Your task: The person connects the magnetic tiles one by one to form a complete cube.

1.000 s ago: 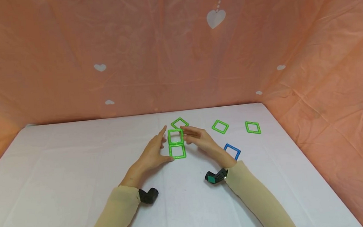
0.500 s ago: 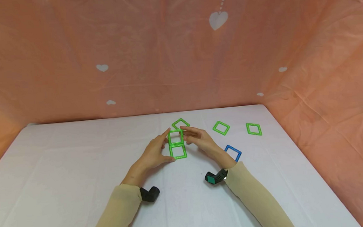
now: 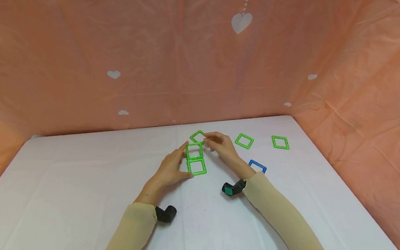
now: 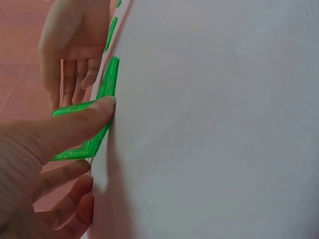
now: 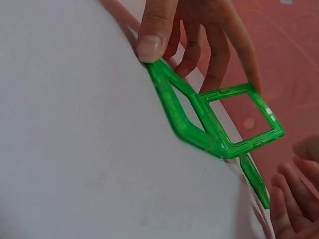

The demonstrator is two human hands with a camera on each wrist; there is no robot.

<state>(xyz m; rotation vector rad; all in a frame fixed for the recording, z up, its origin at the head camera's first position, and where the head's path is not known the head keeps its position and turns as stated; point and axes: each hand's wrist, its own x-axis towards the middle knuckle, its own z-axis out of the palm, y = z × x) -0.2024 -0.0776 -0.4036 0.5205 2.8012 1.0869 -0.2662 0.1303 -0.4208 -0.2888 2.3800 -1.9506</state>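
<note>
Two green square magnetic tiles meet along one edge. One tile (image 3: 200, 173) lies flat on the table; the other tile (image 3: 194, 144) stands up from its far edge. My left hand (image 3: 169, 167) holds the pair, thumb on the flat tile's near corner and index finger at the standing tile's upper corner, as the right wrist view shows. Just behind lies another green tile (image 3: 195, 133). My right hand (image 3: 222, 144) is beside it, fingertips overlapping its right corner in the head view. In the left wrist view the right fingers (image 4: 79, 74) hang loosely bent.
Two more green tiles, a nearer one (image 3: 239, 136) and a farther one (image 3: 281, 147), lie flat to the right. A blue tile (image 3: 258, 163) is partly hidden by the right forearm. A peach curtain (image 3: 169, 84) rises behind the white table (image 3: 68, 188).
My right hand has left the standing tile's side and moved back and slightly right to the green tile behind. My left index finger has closed in onto the standing tile.
</note>
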